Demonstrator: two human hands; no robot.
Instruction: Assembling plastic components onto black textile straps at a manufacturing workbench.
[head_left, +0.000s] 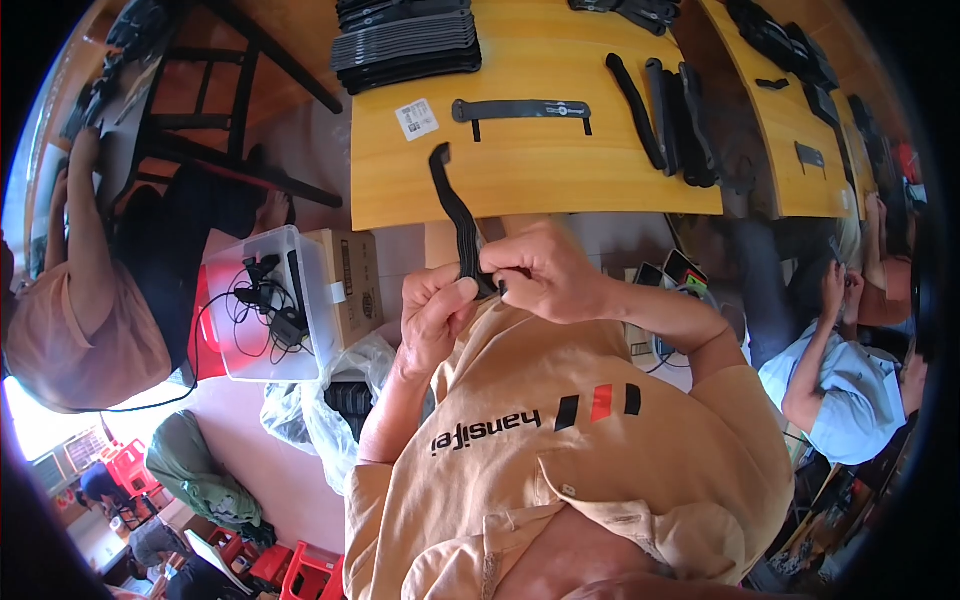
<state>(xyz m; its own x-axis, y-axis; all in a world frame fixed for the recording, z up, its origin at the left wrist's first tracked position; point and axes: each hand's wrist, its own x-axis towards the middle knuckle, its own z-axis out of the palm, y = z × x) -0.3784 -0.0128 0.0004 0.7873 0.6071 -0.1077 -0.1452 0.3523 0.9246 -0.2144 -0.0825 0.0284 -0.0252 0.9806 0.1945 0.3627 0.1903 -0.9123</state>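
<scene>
A black fabric strap (455, 215) rises from between my hands, its free end curling over the front part of the table. My left hand (438, 312) pinches its lower part between thumb and fingers. Close beside it, my right hand (552, 275) is closed on the strap's other end, where a small dark tip (502, 287) pokes out by the fingers. Beyond my hands, a dark grey band with light print (522, 110) lies flat on the yellow table (570, 190), with two thin black tabs below it.
A stack of grey and black bands (405, 50) stands at the table's far left, near a white label (417, 119). Several dark bands (672, 120) lie on the right. A clear bin with cables (265, 310) and a cardboard box (345, 285) stand left. Other people sit on both sides.
</scene>
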